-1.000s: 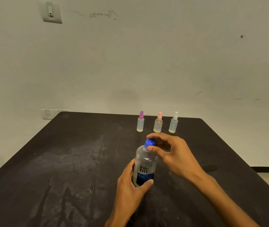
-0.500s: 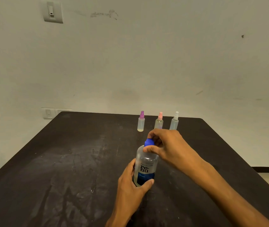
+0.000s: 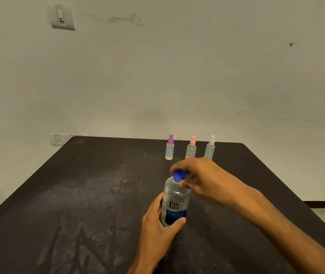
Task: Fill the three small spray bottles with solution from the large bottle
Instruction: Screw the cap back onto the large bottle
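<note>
The large clear bottle (image 3: 175,202) with a blue label stands upright on the black table (image 3: 78,204). My left hand (image 3: 157,230) grips its lower body. My right hand (image 3: 201,178) curls over the top and pinches the blue cap (image 3: 179,176). Three small spray bottles stand in a row near the table's far edge: one with a purple top (image 3: 170,148), one with a pink top (image 3: 191,148) and one with a white top (image 3: 210,148). The lower parts of the pink and white ones are hidden behind my right hand.
A pale wall rises right behind the table, with a switch (image 3: 62,16) high up and a socket plate (image 3: 58,138) at table height. The table's right edge (image 3: 296,194) drops to a light floor.
My right hand has closed down over the blue cap and turned around it; the fingers were spread beside the cap a second ago. My left hand and the large bottle have stayed put.
</note>
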